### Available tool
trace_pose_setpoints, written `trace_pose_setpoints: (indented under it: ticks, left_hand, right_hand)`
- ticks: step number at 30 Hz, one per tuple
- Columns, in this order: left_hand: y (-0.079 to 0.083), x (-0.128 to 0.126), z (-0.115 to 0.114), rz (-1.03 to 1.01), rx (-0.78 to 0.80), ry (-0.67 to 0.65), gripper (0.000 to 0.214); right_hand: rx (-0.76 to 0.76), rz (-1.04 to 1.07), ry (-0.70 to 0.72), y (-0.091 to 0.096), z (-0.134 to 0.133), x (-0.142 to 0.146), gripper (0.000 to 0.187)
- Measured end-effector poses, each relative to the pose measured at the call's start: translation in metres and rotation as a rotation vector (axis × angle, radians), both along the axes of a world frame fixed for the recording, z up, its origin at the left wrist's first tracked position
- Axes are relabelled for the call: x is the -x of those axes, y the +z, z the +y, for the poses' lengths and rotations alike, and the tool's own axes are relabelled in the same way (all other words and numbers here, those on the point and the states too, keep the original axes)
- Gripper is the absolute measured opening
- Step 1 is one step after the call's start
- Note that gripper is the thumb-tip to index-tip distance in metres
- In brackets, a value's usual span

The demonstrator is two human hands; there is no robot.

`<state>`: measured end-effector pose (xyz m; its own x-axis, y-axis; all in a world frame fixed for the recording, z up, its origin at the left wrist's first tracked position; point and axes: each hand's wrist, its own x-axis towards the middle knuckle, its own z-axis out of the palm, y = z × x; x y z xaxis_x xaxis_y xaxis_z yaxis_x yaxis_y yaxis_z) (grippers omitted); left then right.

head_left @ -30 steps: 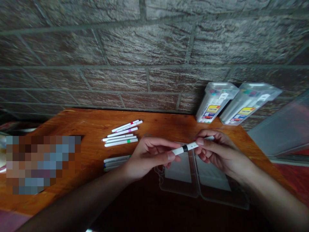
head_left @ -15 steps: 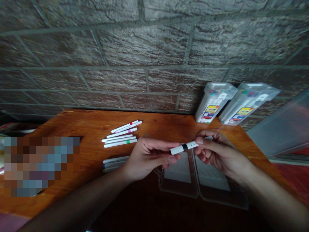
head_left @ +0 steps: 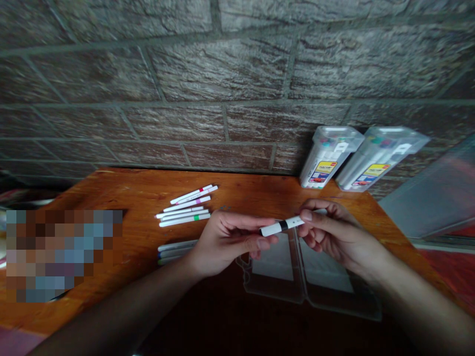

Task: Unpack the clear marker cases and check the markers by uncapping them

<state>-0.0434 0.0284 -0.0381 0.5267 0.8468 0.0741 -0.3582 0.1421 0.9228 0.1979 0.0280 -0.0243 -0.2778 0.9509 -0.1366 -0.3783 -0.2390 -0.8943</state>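
Both my hands hold one white marker with a black band level above an opened clear plastic case. My left hand pinches the marker's left end between thumb and fingers. My right hand grips its right end, the forefinger lying along the barrel. On the wooden table to the left lie several loose white markers with coloured bands. A few more markers are partly hidden behind my left hand.
Two clear tubs of markers lean against the brick wall at the table's back right. A blurred patch covers the left of the table. A grey surface lies off the table's right edge.
The marker and both hands have shifted very slightly left; the grip is the same.
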Motion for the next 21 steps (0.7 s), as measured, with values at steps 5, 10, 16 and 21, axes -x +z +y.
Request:
trace_pose_setpoints:
  ticks: [5,10,16,21]
  left_hand:
    - [-0.0047,0.0023,0.0020,-0.009,-0.048,-0.027,0.028]
    - [-0.0079,0.0025,0.0039,-0.042,-0.030,-0.060,0.022]
    - [-0.0104,0.0022,0.0035,-0.071,0.054,-0.075,0.020]
    - [-0.0085,0.0027,0.0029,-0.034,0.010,-0.056,0.022]
  right_hand:
    - [-0.007,0.000,0.013,-0.0002,0.0002,-0.0006,0.027]
    - [-0.024,-0.012,0.020,-0.0012,-0.0010,-0.0013,0.026]
    - [-0.040,-0.009,0.025,-0.0013,-0.0012,-0.0011,0.024]
    - [-0.041,-0.015,0.007,-0.0006,-0.0016,-0.0011,0.026]
